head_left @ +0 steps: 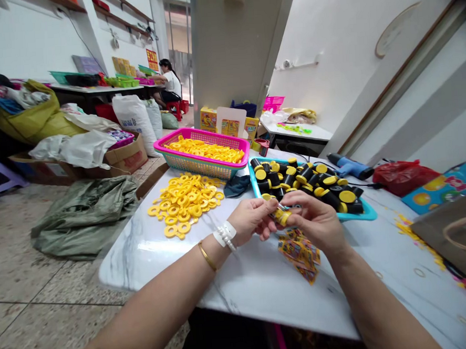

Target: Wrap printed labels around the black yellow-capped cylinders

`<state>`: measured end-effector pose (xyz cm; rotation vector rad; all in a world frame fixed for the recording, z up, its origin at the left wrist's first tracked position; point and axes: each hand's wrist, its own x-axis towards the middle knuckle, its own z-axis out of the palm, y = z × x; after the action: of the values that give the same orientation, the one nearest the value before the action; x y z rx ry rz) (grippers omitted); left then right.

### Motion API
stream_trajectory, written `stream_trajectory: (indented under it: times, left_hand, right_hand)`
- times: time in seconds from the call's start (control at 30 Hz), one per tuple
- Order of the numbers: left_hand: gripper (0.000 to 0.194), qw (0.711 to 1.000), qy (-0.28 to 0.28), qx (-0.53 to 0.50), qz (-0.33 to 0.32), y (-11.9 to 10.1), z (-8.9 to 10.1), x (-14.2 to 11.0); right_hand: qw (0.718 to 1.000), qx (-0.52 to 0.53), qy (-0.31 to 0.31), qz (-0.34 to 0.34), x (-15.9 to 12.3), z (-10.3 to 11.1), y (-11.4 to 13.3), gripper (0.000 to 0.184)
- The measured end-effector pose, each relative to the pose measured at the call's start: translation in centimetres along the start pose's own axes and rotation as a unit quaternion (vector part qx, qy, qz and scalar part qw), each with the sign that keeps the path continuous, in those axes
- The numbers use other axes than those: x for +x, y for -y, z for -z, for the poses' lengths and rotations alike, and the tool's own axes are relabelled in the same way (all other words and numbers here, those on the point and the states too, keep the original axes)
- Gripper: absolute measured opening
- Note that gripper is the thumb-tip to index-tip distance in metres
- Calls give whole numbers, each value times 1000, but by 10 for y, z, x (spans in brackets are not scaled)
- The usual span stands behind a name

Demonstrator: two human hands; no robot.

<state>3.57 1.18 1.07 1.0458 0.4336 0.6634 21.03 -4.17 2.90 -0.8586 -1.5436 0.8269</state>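
My left hand and my right hand meet over the table in front of me. Between their fingertips is a small yellow piece with something shiny at its top; its exact kind is partly hidden by the fingers. Both hands are closed on it, thumbs and forefingers pinched. Just below my right hand lies a pile of printed orange packets. Behind the hands stands a blue tray full of black cylinders with yellow caps. To the left is a heap of yellow ring-shaped plastic pieces.
A pink-rimmed basket with more yellow pieces stands at the table's back left. A blue heat-gun-like tool, a red plastic bag and a paper bag lie at right. Another person sits far back at a table.
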Motion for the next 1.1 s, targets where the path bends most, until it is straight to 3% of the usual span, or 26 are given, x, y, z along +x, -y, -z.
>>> stream_trajectory:
  times: [0.1, 0.23, 0.37, 0.43, 0.53, 0.7, 0.87, 0.97, 1.1]
  left_hand:
    - [59, 999, 22, -7, 39, 4, -3, -1]
    - [65, 984, 84, 35, 150, 14, -10, -5]
    - [71, 955, 175, 61, 230, 28, -20, -7]
    - [72, 953, 175, 78, 236, 34, -24, -6]
    - [75, 949, 174, 98, 246, 37, -25, -6]
    - [63, 947, 224, 71, 221, 33, -24, -8]
    - [63, 957, 178, 121, 193, 33, -28, -9]
    - [65, 961, 158, 124, 190, 33, -29, -9]
    - [62, 951, 213, 76, 210, 30, -27, -10]
  right_hand:
    - [999, -24, 23, 13, -9, -3, 9, 6]
    - [998, -27, -33, -39, -52, -2, 12, 3]
    - [991, -71, -68, -89, -98, 1, 19, 21]
    - [987, -133, -54, -76, -109, 0, 24, 26]
    - [972, -221, -71, -25, -115, -4, 29, 20]
    - [976, -174, -132, 1, -125, -15, 25, 13]
    - [981, -128, -140, -28, -128, -21, 20, 15]
    - [973, -185, -134, -21, -127, -22, 19, 24]
    - [959, -228, -166, 23, -131, -28, 16, 22]
